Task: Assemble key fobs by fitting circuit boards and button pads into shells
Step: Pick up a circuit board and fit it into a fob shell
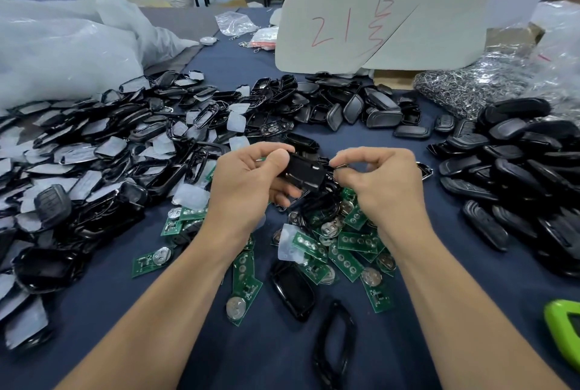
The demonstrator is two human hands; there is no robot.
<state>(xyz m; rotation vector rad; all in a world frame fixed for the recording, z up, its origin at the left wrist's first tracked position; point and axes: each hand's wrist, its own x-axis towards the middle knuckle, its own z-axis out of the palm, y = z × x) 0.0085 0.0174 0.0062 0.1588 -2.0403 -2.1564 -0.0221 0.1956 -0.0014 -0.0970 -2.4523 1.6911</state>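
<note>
My left hand [248,182] grips a black key fob shell [303,172] above the middle of the table. My right hand [379,179] is right beside it, its thumb and forefinger pinching a small metal ring [340,166] at the shell's right end. Below my hands lies a scatter of green circuit boards [345,251] with round coin cells. A glossy black shell half [293,292] and a black frame ring [334,339] lie nearer to me on the blue cloth.
A heap of black shell fronts with protective film [94,154] covers the left. Closed black fobs [518,176] pile up at the right, more shells [361,107] at the back. A bag of metal rings [464,88], a white foam board [392,19] and a green object [565,330] stand around.
</note>
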